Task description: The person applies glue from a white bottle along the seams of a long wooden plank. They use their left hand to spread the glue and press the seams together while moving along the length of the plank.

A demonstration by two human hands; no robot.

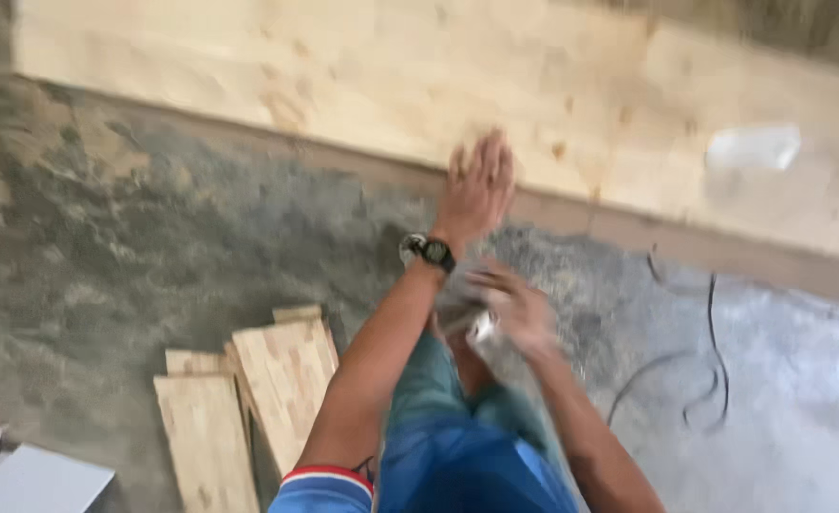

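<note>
Left hand (477, 182) stretched far, fingers spread, empty, over a plywood sheet (362, 76); right hand (514, 309) blurred, seemingly curled round a pale scrap (483, 328)

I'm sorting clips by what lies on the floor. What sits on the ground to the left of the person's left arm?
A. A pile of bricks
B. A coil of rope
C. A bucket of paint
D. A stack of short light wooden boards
D: a stack of short light wooden boards lies on the grey concrete floor, just left of the outstretched left hand and its arm.
</note>
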